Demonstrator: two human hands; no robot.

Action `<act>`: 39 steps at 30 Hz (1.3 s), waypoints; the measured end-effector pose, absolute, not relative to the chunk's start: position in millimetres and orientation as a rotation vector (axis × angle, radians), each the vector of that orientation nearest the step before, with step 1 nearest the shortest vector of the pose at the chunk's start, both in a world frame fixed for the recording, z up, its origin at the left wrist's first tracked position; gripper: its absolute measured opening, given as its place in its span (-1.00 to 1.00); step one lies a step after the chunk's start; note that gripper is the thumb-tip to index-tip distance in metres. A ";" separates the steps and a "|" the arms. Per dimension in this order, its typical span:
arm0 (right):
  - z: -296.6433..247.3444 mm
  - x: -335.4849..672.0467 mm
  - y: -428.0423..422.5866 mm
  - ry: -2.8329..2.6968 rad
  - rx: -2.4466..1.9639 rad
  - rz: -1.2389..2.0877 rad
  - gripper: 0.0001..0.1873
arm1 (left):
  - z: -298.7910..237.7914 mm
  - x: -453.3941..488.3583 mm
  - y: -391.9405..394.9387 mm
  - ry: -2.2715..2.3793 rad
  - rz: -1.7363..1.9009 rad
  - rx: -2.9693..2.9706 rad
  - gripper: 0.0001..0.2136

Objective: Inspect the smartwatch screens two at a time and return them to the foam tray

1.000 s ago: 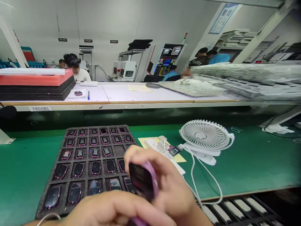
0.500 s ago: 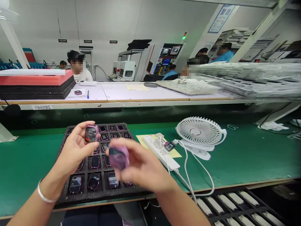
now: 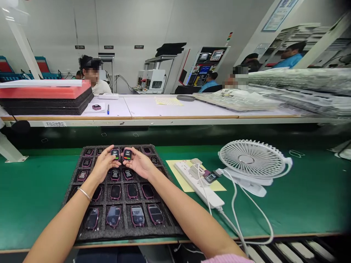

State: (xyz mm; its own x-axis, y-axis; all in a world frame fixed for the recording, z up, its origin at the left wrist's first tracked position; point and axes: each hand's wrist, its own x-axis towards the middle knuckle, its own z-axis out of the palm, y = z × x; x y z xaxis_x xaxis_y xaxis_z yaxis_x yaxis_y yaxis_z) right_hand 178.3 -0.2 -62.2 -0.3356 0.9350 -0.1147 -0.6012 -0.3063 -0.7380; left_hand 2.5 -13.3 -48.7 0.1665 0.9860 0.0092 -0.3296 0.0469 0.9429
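Observation:
My left hand [image 3: 105,163] is closed on a smartwatch case [image 3: 115,154] whose screen is lit with text and a green bar. Close beside it, my right hand [image 3: 139,163] grips another smartwatch case [image 3: 127,154], its screen lit with text and a red or orange bar. Both are held over the far part of a black foam tray [image 3: 123,232] divided into compartments. Purple-rimmed watch cases lie in several of them, such as a dark one [image 3: 115,191] in the middle and a reflective one [image 3: 137,215] in the near row. My hands and arms hide some compartments.
Right of the tray, a white power strip [image 3: 201,188] with cables lies over yellow paper [image 3: 179,174]. A white fan [image 3: 246,159] stands beyond it. Behind runs a raised shelf [image 3: 145,109] with stacked foam [image 3: 49,98] at left. Several people sit farther back.
Both hands have moved forward over the far rows and now hold the two watches side by side. The right-hand watch moved away from me, and its screen now shows text. The view shifted slightly.

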 end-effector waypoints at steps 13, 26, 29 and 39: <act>-74.4 178.2 -10.4 -0.902 -0.596 1.697 -0.75 | -58.6 0.4 -17.5 0.850 1.166 1.018 -0.52; -79.4 176.9 -10.2 -0.902 -0.602 1.697 -0.72 | -61.5 -1.3 -19.9 0.847 1.199 1.026 -0.49; -80.9 176.3 -10.0 -0.879 -0.598 1.727 -0.70 | -62.6 -2.6 -18.9 0.841 1.200 1.008 -0.48; -84.5 175.0 -3.7 -0.835 -0.618 1.835 -0.68 | -65.6 -7.0 -18.7 0.825 1.234 0.903 -0.51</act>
